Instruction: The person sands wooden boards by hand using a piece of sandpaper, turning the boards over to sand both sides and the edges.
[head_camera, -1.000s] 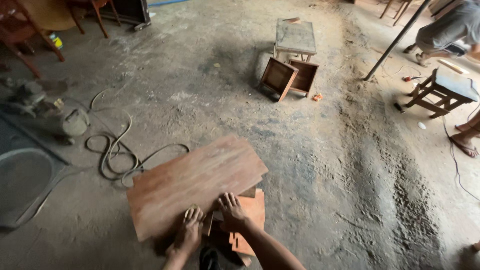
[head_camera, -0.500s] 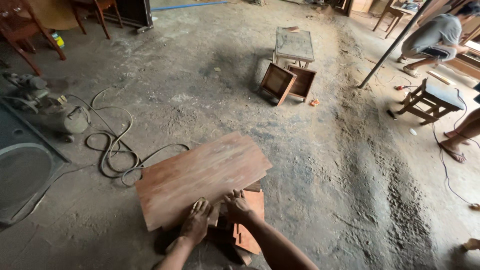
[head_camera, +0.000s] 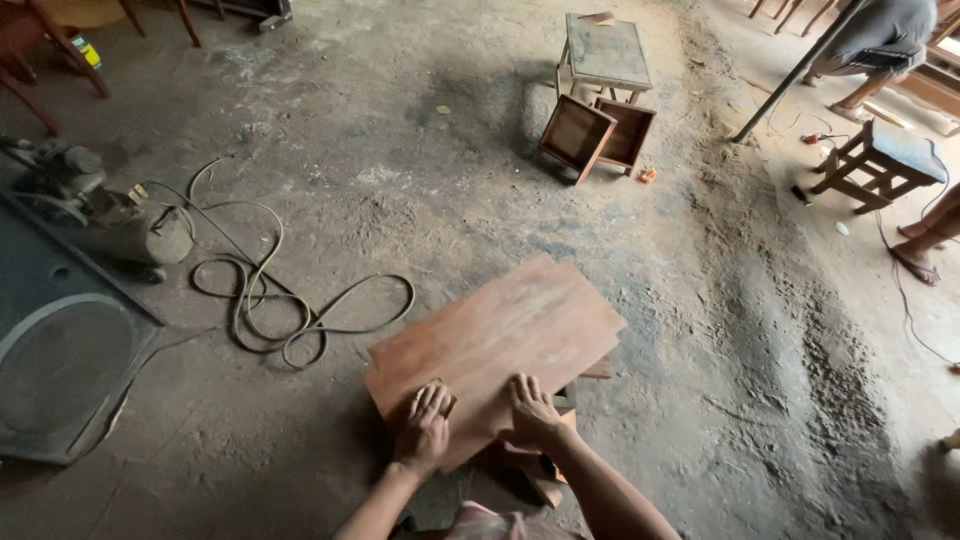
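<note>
Reddish wooden panel (head_camera: 495, 350): flat, tilted, at 6 o'clock of view, atop small wooden pieces (head_camera: 540, 470) on dusty floor (head_camera: 420, 180).
Left hand (head_camera: 425, 428): on panel's near edge, fingers curled over small sanding block (head_camera: 432, 397).
Right hand (head_camera: 532, 410): palm down on panel, fingers spread flat, gripping nothing.
Coiled hose (head_camera: 290, 315): 9 o'clock of panel, near.
Compressor (head_camera: 90, 215): 10 o'clock, well apart.
Two open wooden boxes (head_camera: 597, 135), small stool (head_camera: 605, 52): 12 o'clock, far.
Second stool (head_camera: 880, 165), another person's foot (head_camera: 915, 262): 2 o'clock.
</note>
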